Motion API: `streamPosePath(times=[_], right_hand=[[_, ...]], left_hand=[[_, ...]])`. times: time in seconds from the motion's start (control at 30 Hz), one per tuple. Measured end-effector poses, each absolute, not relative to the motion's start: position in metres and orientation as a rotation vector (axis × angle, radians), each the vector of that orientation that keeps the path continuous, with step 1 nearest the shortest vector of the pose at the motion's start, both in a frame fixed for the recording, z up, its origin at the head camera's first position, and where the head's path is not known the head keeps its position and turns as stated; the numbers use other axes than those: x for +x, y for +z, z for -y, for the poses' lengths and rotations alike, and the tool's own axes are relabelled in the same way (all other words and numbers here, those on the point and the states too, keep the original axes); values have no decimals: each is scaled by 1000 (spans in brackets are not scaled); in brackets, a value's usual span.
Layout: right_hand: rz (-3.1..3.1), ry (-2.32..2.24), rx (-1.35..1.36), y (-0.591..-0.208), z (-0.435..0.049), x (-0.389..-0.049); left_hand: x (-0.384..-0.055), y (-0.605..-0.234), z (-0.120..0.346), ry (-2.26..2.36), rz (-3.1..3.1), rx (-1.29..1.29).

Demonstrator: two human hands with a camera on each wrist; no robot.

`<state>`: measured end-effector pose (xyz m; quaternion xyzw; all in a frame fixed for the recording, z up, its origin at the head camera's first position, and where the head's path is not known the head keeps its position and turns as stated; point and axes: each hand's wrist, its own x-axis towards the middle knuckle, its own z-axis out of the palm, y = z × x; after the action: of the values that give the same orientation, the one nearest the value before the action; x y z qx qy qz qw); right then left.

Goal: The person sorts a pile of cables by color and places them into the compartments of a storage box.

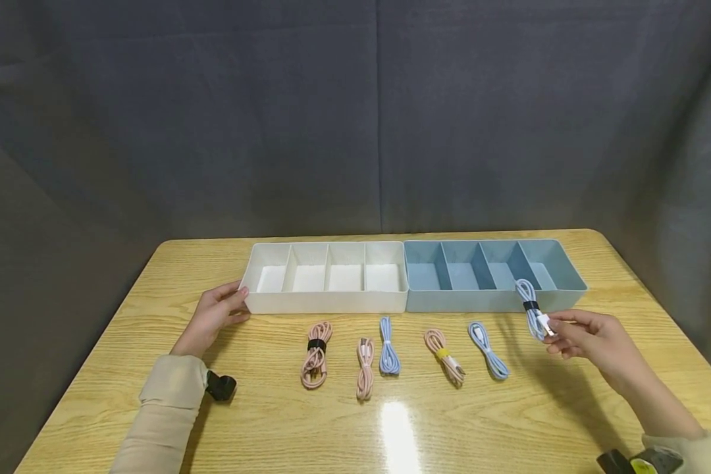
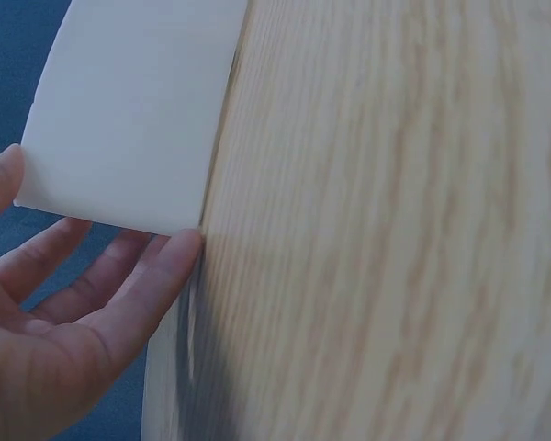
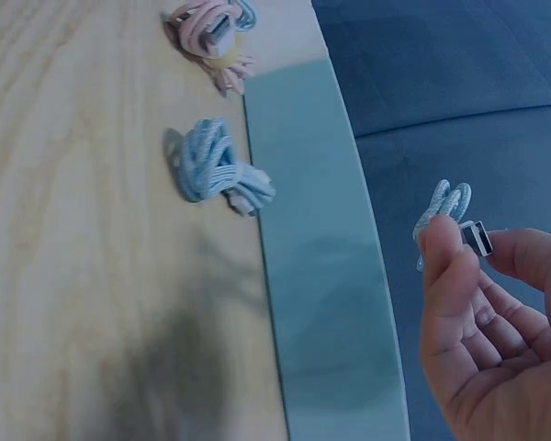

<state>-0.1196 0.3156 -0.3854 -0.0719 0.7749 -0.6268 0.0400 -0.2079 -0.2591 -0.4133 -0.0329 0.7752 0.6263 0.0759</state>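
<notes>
1. Bundled blue cable point(image 1: 534, 320), held above the table point(image 1: 272, 434), just near of the blue tray's point(image 1: 468, 301) right end.
2. Handling (judged): light and supple; loops likely to sway; white plug point(image 1: 546, 324) rigid, perhaps smooth. The black strap point(image 1: 530, 305) should offer the steadiest hold.
3. Right hand point(image 1: 592, 339): thumb and fingertips pinch the plug end.
4. Left hand point(image 1: 216, 313): fingers loosely extended, touching the white tray's point(image 1: 326, 303) left end.
5. Near of both trays: three pink bundles point(image 1: 365, 378), two blue bundles point(image 1: 391, 362).

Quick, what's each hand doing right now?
Left hand: open, touching the end of the white tray.
Right hand: closed, pinching a blue cable by its white plug.
</notes>
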Motion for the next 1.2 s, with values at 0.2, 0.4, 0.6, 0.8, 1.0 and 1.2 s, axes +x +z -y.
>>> streamPosePath(times=[0.2,0.4,0.6,0.8,1.0,1.2], right_hand=[[-2379,-1923,-240,-378,-312,-126],[-2407,-1899,-240,-373,-305,-134],[-2434,-1884,-190,-371,-299,-141],[-2393,-1941,-187,-371,-289,-148],[-2310,-2018,-192,-369,-280,-155],[-2317,-2015,-220,-368,-270,-162]], left_hand=[[-208,-414,258,1898,-2314,-91],[-208,-412,258,1894,-2311,-100],[-209,-412,259,1907,-2291,-106],[-210,-413,259,1906,-2288,-117],[-210,-413,258,1902,-2286,-136],[-210,-412,260,1905,-2282,-130]])
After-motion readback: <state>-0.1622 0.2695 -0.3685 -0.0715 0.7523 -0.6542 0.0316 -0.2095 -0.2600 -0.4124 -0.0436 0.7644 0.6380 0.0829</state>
